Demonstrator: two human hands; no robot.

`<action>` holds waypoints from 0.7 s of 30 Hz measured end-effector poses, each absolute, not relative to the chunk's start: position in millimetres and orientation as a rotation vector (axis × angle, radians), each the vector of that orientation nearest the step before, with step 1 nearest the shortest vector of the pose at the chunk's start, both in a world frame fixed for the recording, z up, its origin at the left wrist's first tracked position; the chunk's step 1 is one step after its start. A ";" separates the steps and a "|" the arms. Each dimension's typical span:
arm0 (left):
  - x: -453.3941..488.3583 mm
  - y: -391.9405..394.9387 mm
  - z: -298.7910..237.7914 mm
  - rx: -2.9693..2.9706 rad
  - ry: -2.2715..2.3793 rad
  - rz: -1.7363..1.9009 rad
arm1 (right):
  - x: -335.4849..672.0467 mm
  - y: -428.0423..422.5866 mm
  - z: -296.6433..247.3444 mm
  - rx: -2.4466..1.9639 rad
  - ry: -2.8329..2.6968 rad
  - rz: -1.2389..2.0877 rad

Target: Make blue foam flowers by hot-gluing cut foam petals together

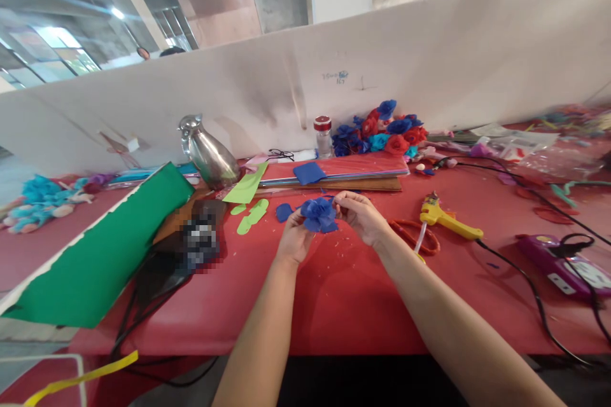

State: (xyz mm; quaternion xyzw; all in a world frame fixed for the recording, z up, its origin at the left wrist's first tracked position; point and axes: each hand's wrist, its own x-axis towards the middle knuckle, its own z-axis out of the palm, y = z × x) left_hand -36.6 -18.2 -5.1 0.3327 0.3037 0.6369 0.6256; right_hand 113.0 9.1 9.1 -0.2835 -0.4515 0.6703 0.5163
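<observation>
A blue paper flower is held over the middle of the red table. My left hand grips it from below and to the left, its fingers partly hidden behind the petals. At the flower's right edge, my right hand is closed in a pinch, apparently on a blue petal there. A loose blue paper piece lies just left of the flower. Light green paper cutouts rest further left. Behind the flower, a blue paper square lies on a stack of coloured paper.
A yellow glue gun lies to the right, its cord running to a purple power strip. A steel jug, a red-lidded jar and finished paper flowers stand along the white partition. A green board slants at left.
</observation>
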 end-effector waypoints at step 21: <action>-36.8 -5.5 -23.0 0.247 0.773 1.427 | 83.5 -0.6 -19.6 -1.091 -1.614 0.902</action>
